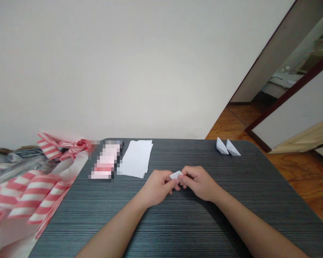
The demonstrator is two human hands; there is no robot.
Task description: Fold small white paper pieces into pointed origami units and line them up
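Between both hands, just above the middle of the dark table [161,229], is a small piece of folded white paper [175,175]. My left hand [158,186] pinches its left side between thumb and fingers. On the other side, my right hand [199,182] grips the right end, its fingertips covering part of the paper. Two white folded paper boats, one on the left [221,146] and one on the right [233,147], stand side by side near the table's far right corner. A stack of white paper sheets [136,158] lies beyond my left hand.
Left of the sheets lies a flat, blurred-out pink and white item [107,161]. Red-and-white striped fabric [37,190] is heaped beyond the table's left edge. A pale wall [140,71] rises behind the table, and wooden floor [298,168] shows at right.
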